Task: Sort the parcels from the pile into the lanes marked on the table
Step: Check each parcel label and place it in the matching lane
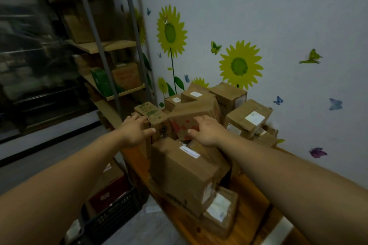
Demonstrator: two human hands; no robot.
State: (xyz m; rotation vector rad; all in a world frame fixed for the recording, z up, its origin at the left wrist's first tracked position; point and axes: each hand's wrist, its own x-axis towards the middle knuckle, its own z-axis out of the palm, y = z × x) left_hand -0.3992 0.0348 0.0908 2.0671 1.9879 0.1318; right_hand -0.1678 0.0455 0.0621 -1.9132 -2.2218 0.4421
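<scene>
A small parcel storeroom.
Labelled cardboard parcels [179, 165] pile on a wooden table [249, 195] at centre; metal shelving [103, 45] at the left holds more boxes, a dark crate [111, 211] sits lower left, and sunflower stickers [240, 64] dress the wall.

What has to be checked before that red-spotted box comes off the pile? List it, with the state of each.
1. The right hand rests on the red-spotted box: ok.
2. Its grip is closed: cannot tell.
3. The left hand is on the same box: not ok, it is open by the green-printed box.
4. Neighbours lean on it: cannot tell.
5. Lanes on the table are in sight: cannot tell.
</scene>
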